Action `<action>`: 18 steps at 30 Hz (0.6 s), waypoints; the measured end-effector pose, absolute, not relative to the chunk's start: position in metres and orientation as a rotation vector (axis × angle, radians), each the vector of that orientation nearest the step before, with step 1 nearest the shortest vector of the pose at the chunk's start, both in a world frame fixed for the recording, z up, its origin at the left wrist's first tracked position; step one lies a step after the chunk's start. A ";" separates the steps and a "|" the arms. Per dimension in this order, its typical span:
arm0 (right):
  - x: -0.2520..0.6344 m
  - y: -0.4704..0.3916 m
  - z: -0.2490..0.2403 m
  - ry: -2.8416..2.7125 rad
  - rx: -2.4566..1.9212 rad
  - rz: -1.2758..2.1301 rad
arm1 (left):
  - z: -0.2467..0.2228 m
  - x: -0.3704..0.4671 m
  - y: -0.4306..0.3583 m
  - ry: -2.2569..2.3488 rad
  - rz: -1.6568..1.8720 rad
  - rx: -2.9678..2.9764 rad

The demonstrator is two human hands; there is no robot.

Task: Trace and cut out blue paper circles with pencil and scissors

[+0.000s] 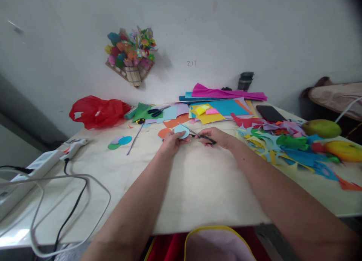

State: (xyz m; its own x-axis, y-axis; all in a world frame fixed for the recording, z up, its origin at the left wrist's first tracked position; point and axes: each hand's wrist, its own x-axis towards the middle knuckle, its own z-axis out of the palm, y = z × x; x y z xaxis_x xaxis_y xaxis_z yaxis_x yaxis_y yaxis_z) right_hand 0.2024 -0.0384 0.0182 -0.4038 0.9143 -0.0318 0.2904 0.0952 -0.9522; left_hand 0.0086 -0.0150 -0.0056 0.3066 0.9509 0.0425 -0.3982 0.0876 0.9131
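Note:
Between the fingers of my left hand (172, 141) is a light blue paper circle (181, 130). My right hand (213, 136) grips a pair of scissors (207, 139) by the black handles, and the blades reach toward the right edge of the circle. Whether the blades touch the paper I cannot tell. An orange paper circle (164, 133) lies just left of my left hand, partly covered by it. Further left, green, purple and blue paper circles (124, 140) overlap on the table.
Coloured paper scraps (294, 140) and two mango-like fruits (322, 128) lie at the right, near a phone (270, 113). Paper sheets (223, 107), other scissors (158, 111) and a red plastic bag (98, 111) are along the back. Cables (109, 195) and power strips (42, 164) occupy the left.

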 end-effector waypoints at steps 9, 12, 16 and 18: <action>0.208 -0.033 0.012 -1.800 -1.141 1.324 | -0.008 0.007 -0.014 0.665 1.171 1.051; 0.207 -0.034 0.013 -1.797 -1.155 1.330 | -0.008 0.007 -0.014 0.692 1.195 1.053; 0.206 -0.034 0.014 -1.785 -1.146 1.350 | -0.009 0.008 -0.013 0.704 1.207 1.047; 0.206 -0.035 0.014 -1.781 -1.145 1.347 | -0.008 0.008 -0.014 0.700 1.204 1.053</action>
State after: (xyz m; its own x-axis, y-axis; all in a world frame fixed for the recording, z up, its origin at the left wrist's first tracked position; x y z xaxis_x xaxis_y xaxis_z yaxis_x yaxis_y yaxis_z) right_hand 0.2062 -0.0349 0.0143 -0.4311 0.9020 -0.0231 0.2679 0.1035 -0.9579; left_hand 0.0078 -0.0137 -0.0081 0.2529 0.9629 0.0941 -0.3952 0.0141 0.9185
